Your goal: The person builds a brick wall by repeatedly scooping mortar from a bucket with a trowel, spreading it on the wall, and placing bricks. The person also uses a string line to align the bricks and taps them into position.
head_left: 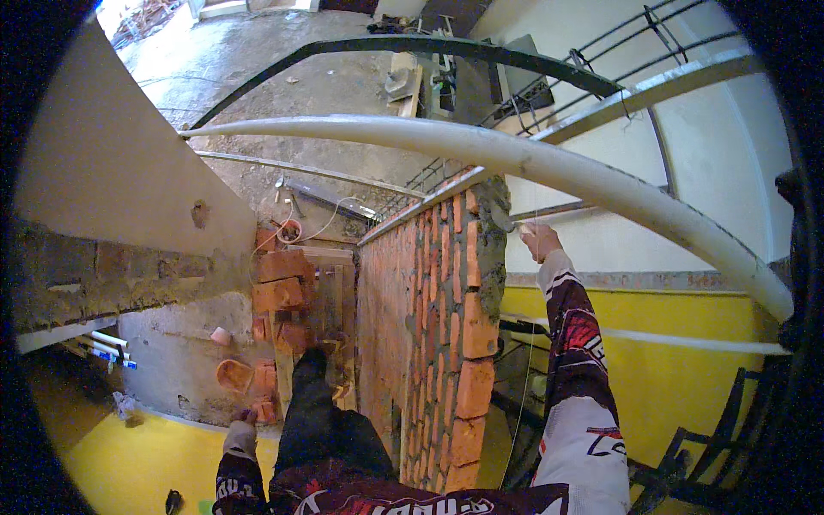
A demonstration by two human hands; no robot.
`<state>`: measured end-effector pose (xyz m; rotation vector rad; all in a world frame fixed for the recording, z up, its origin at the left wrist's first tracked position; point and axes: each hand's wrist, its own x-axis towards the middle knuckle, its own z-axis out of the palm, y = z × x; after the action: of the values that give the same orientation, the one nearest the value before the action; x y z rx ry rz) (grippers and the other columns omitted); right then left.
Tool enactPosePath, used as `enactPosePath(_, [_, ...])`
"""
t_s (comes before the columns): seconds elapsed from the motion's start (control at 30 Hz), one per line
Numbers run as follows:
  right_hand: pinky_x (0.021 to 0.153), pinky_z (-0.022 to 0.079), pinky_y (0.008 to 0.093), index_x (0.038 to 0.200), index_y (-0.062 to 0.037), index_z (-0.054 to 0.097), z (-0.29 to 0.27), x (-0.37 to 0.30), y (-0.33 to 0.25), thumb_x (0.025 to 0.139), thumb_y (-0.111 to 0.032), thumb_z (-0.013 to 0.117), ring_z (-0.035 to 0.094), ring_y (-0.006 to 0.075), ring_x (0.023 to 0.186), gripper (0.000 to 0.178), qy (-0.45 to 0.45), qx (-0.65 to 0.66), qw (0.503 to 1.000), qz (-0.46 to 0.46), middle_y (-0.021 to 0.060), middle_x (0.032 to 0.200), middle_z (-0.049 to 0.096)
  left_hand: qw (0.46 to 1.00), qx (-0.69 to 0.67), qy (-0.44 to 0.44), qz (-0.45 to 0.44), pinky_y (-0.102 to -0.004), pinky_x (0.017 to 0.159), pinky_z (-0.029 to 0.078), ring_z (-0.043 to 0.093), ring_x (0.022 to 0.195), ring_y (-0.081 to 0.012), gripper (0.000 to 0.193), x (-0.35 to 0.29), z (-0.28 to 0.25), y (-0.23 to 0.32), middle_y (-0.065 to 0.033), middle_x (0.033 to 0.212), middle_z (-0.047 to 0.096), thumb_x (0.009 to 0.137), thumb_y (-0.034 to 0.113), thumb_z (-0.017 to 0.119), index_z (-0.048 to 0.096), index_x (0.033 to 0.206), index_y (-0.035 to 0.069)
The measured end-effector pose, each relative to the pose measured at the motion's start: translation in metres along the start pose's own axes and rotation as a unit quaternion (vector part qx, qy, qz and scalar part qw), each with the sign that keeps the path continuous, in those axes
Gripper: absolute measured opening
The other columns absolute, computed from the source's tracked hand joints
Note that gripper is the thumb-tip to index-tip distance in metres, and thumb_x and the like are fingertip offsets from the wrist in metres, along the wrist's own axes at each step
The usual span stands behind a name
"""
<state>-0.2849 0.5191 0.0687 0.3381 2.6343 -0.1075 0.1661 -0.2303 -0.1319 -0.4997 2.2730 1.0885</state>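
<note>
Right hand (541,243) in the head view: fingers curled, just beside the far end of the brick wall (479,330); whether empty or gripping, impossible to tell. Left hand (247,418): low, near stacked orange bricks (279,294), too small and dark to judge as wide or closed. Between dark trousers (335,421) and right sleeve (577,343), the wall: orange-red blocks, thick grey joints, rough mortar (492,266) along the right edge. To the left, an orange bowl-like vessel (233,375), contents indistinct. Right arm extended forward, nearly straight; left sleeve (236,476) close to the body.
</note>
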Motion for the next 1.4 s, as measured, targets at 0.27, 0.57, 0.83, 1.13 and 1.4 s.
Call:
enactPosePath(0.27, [0.088, 0.051, 0.0465, 0.128, -0.0140, 0.061, 0.044, -0.058, 0.032, 0.090, -0.033, 0.061, 0.064, 0.0413, 0.102, 0.042, 0.035, -0.052, 0.998, -0.020, 0.0239, 0.111, 0.066, 0.998, -0.025, -0.053, -0.024, -0.0356, 0.075, 0.047, 0.060, 0.085, -0.0208, 0.025, 0.018, -0.003, 0.036, -0.0081, 0.094, 0.067, 0.096, 0.026, 0.063, 0.064, 0.106, 0.003])
enactPosePath(0.57, [0.090, 0.049, 0.0522, 0.116, -0.0101, 0.061, 0.050, -0.125, 0.029, 0.091, -0.032, 0.054, 0.062, 0.0425, 0.103, 0.034, 0.000, 0.010, 1.000, -0.007, 0.0223, 0.108, 0.067, 0.976, -0.157, -0.070, -0.136, -0.0336, 0.069, 0.046, 0.057, 0.077, -0.0155, 0.022, 0.030, 0.005, -0.010, -0.0061, 0.087, 0.063, 0.095, 0.026, 0.063, 0.063, 0.104, 0.006])
enactPosePath(0.83, [0.080, 0.052, 0.0481, 0.110, -0.0110, 0.065, 0.072, -0.166, 0.034, 0.089, -0.031, 0.061, 0.064, 0.0428, 0.093, 0.029, -0.006, 0.011, 1.000, 0.019, 0.0212, 0.102, 0.068, 0.999, 0.001, -0.041, -0.034, -0.0344, 0.065, 0.046, 0.057, 0.074, -0.0158, 0.019, 0.047, 0.011, -0.036, -0.0056, 0.085, 0.064, 0.091, 0.025, 0.069, 0.063, 0.092, 0.006])
enactPosePath(1.13, [0.075, 0.050, 0.0516, 0.109, -0.0126, 0.059, 0.105, -0.194, 0.041, 0.090, -0.032, 0.060, 0.062, 0.0446, 0.092, 0.028, 0.026, 0.019, 0.999, -0.004, 0.0192, 0.097, 0.067, 0.970, -0.201, -0.012, -0.138, -0.0325, 0.057, 0.041, 0.055, 0.062, -0.0148, 0.022, 0.063, 0.028, -0.047, -0.0031, 0.066, 0.060, 0.085, 0.028, 0.073, 0.065, 0.081, 0.008])
enactPosePath(1.4, [0.084, 0.050, 0.0539, 0.116, -0.0130, 0.061, 0.114, -0.214, 0.046, 0.092, -0.036, 0.054, 0.063, 0.0443, 0.097, 0.034, 0.010, 0.031, 0.998, 0.050, 0.0220, 0.103, 0.067, 0.980, -0.091, -0.070, -0.161, -0.0309, 0.061, 0.048, 0.058, 0.072, -0.0140, 0.023, 0.048, 0.000, -0.014, -0.0058, 0.083, 0.065, 0.096, 0.033, 0.061, 0.066, 0.089, 0.012])
